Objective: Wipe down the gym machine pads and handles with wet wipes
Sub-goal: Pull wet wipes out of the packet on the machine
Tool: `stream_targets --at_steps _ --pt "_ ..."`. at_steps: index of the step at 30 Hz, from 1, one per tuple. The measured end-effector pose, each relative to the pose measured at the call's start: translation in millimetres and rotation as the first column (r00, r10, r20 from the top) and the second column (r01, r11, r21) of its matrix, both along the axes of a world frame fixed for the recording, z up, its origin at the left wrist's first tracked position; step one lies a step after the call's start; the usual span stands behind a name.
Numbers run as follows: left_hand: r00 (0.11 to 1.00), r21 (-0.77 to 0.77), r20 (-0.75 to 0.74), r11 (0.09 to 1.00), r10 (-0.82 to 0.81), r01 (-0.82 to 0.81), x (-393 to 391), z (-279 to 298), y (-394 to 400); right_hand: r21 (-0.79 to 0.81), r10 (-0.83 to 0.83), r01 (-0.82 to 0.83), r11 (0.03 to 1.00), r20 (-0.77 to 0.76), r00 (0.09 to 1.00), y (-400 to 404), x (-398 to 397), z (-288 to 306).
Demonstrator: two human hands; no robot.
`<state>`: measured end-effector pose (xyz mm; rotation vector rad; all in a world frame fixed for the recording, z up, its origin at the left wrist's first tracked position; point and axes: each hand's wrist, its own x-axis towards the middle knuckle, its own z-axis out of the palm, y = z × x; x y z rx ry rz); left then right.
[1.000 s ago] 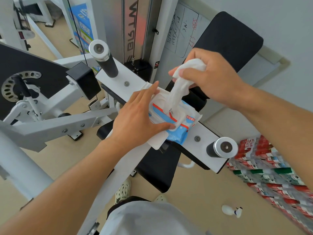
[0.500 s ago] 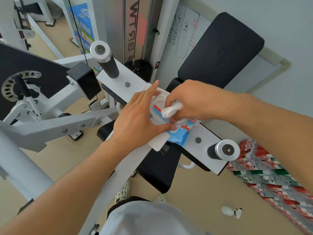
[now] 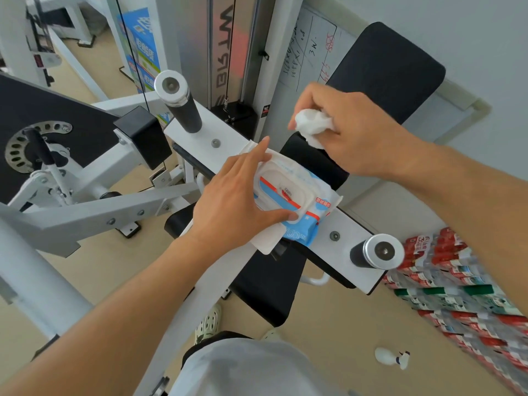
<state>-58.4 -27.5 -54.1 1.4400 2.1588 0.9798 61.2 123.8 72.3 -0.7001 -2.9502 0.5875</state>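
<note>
Head view shows the left hand (image 3: 231, 207) with flat, straight fingers pressing the soft blue-white wipes pack (image 3: 294, 201) on the white metal bar (image 3: 347, 232); the right hand (image 3: 345, 130) clenches a crumpled white wipe (image 3: 313, 124), seemingly damp, above the black pad (image 3: 311, 162).

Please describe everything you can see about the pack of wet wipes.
The pack of wet wipes is a soft blue and white pouch with a red stripe and a white plastic flip lid, which looks closed. It lies flat on the white crossbar of the machine, between two black handles. The left hand rests on it, fingers extended, thumb at its near edge. The right hand holds a crumpled wipe above it.
</note>
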Motion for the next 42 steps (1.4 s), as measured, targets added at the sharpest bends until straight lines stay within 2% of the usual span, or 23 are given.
stream_targets --at_steps 5,11,16,19,28,32,42 --pt "1.0 -0.012 -0.003 1.0 0.005 -0.005 1 -1 1 -0.026 0.081 -0.077 0.997 0.305 0.949 -4 -3 -18" --pt "1.0 -0.009 0.002 1.0 -0.01 0.01 -1 -2 0 -0.085 0.01 0.011 0.996 0.249 0.968 -8 -15 -30" --pt "1.0 0.001 0.005 1.0 0.012 -0.012 0 0 -1 -0.109 0.05 0.0 0.994 0.459 0.887 -4 -19 -25" --pt "1.0 0.0 0.0 1.0 0.0 0.0 0 0 -1 -0.078 0.005 0.035 0.996 0.458 0.889 -6 -22 -24" --pt "1.0 -0.019 0.01 1.0 -0.01 0.01 1 3 -1 0.162 0.07 -0.175 0.971 0.508 0.858 -17 -13 -19" --pt "1.0 -0.038 0.003 0.999 -0.006 0.006 1 1 0 0.318 0.085 -0.282 0.905 0.514 0.853 -21 -15 -29" --pt "1.0 -0.069 0.001 0.998 -0.009 0.009 2 5 1 0.406 0.241 -0.556 0.725 0.607 0.758 -30 -21 -38"
